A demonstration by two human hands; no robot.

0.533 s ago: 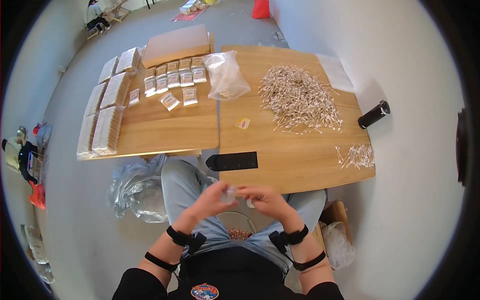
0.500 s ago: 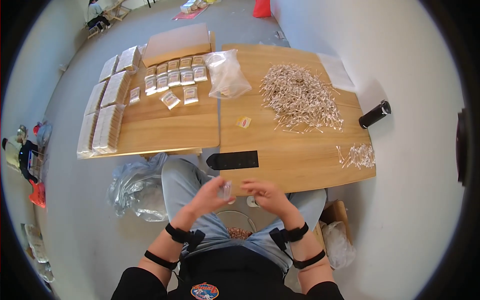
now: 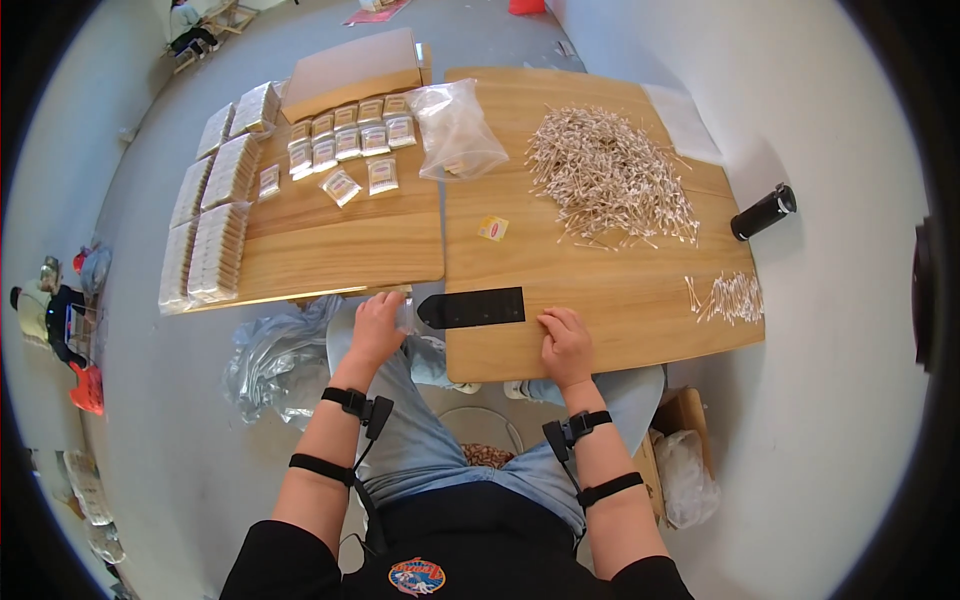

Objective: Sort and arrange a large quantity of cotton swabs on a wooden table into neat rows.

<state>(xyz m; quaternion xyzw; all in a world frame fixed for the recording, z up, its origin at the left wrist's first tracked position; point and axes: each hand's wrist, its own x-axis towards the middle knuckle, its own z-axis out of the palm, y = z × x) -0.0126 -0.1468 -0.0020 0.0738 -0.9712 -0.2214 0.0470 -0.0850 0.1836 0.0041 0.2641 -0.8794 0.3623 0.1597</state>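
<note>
My left hand (image 3: 374, 330) is closed around a small clear plastic bag (image 3: 406, 313), just off the near edge of the table at the gap between the two tabletops. A flat black strip (image 3: 472, 308) with one pointed end lies beside it. To the right of this strip, my right hand (image 3: 566, 345) rests at the table's near edge with fingers curled together; whether anything is in them is hidden. A small heap of cotton swabs (image 3: 728, 299) lies at the right edge, and a large pile of cotton swabs (image 3: 610, 175) farther back. A small yellow card (image 3: 493, 228) lies between.
Packed swab packets (image 3: 347, 142) stand in rows on the left table, near a cardboard box (image 3: 350, 75) and long bundled packs (image 3: 218, 250). A large clear bag (image 3: 455, 130) lies across the join. A black bottle (image 3: 763, 212) stands at the right wall. Plastic sheeting (image 3: 275, 355) lies on the floor.
My hands have moved apart and forward. The left went left with the clear bag; the right went right to the table edge, and its fingers curled in. The view shifted slightly.
</note>
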